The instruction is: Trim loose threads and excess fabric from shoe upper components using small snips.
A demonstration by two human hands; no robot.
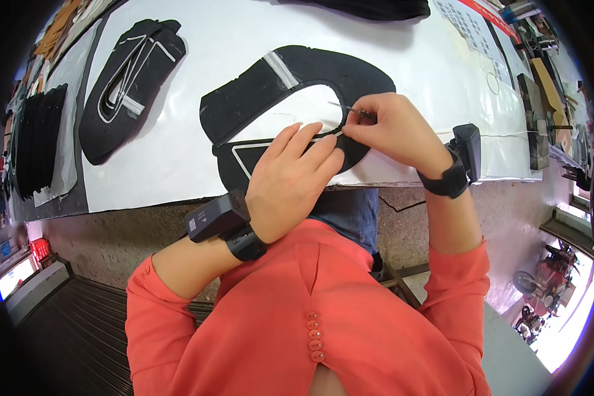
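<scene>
One black, U-shaped piece (pixel 241 99) is lying in front of the person on the white tabletop (pixel 178 148), close to the near edge, its bend facing right and its two ends pointing left. A pale band (pixel 280 70) is crossing its far arm, and a thin white strip (pixel 247 144) is edging the near one. From where I'm standing, the left hand (pixel 290 175) is resting palm down over that near arm, its fingers stretched out and a little apart, not closing on anything. At the bend, the right hand (pixel 391 125) is pinching a slim tool (pixel 366 116), thumb and forefinger clamped together on it, while its thin metal tip is poking left over the gap inside the U. I can't tell whether those fingertips are also gripping the edge of the piece. Farther left, a folded black piece (pixel 102 142) with white lines is lying on the table, and beyond it to the left a row of black pieces (pixel 39 142) is standing close together. Another black item (pixel 376 8) is lying at the far side.
</scene>
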